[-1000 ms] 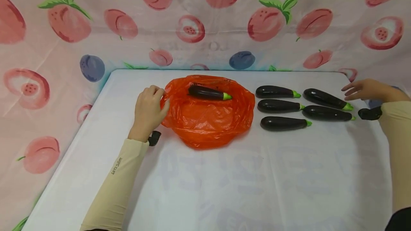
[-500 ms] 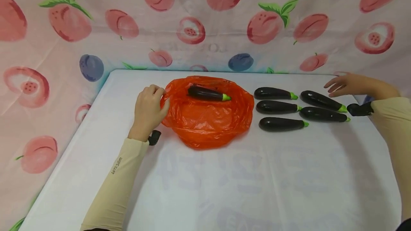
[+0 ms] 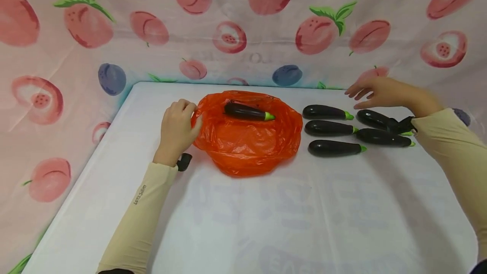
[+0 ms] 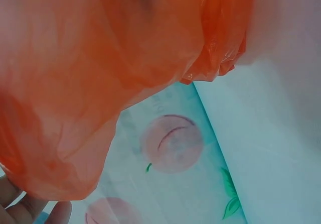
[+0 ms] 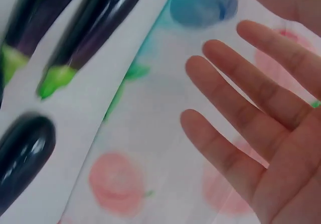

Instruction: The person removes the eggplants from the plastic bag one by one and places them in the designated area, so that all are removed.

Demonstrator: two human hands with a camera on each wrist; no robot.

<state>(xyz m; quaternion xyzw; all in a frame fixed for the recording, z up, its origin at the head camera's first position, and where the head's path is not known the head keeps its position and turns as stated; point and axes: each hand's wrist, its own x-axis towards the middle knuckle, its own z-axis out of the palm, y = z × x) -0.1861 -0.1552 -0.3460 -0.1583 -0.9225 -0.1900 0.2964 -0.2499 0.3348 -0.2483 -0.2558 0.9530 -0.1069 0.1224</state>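
My left hand (image 3: 176,129) holds the left rim of an orange plastic bag (image 3: 243,155), which lies opened out on the table. In the left wrist view, fingertips (image 4: 59,213) show at the lower edge of the bag's film. One dark eggplant (image 3: 244,111) with a green stem end lies in the bag. To the right of it, several more eggplants (image 3: 330,127) are laid out in two columns. My right hand (image 3: 388,91) is above the far end of these, palm bare and fingers spread, as the right wrist view also shows. Its wrist strap overlaps an upper right eggplant (image 3: 370,117).
The white table (image 3: 274,223) has its back edge just behind the bag and the eggplants. A pink cloth (image 3: 258,45) printed with peaches and plums hangs behind it and continues along the left side.
My right hand has moved left from the table's right end to above the eggplants, fingers still extended. My left hand and the bag have stayed in place.
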